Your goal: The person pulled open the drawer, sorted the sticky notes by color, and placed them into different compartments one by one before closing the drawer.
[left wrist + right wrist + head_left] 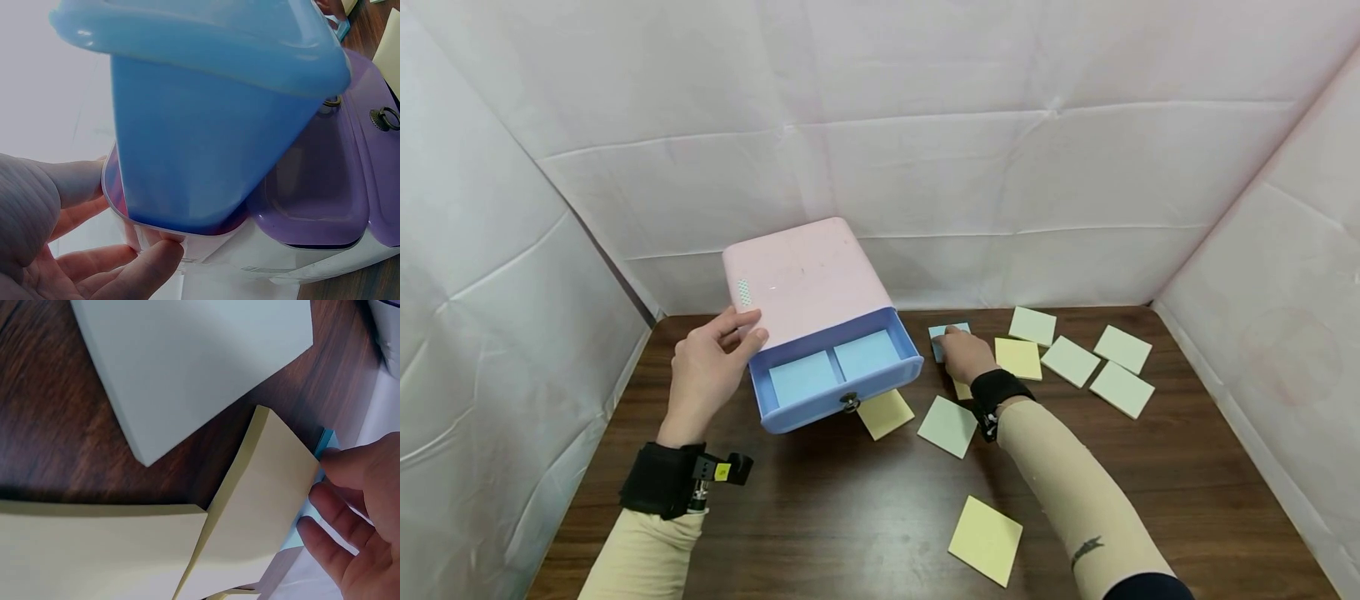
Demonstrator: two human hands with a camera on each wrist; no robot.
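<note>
Blue sticky-note pad (946, 337) on the desk (850, 517), just right of the drawer box, under the right hand's fingertips. Going left to right: left hand (711, 367) at the left side of the pink drawer box (801, 279), thumb up on the top edge, fingers (140, 265) nearly straight along the side wall, bracing rather than clutching, the box tilted with its front lifted. Blue drawer (838, 375) pulled out toward the viewer, 2 blue pads already lying side by side inside, ring pull at the front. A yellow pad (885, 413) partly tucked under the drawer front. Right hand (964, 354) next, reaching away from the body, fingers (340, 522) loosely extended and resting on the blue pad's near edge, not yet curled round it; whether it is pinched, cannot tell. A bent yellow pad (262, 512) just beside those fingers. Pad squarish, no long axis to speak of, lying ahead of the fingertips and right of the open drawer, so far nearer the right hand. Further right, pale green pads (1070, 360) scattered, well apart.
</note>
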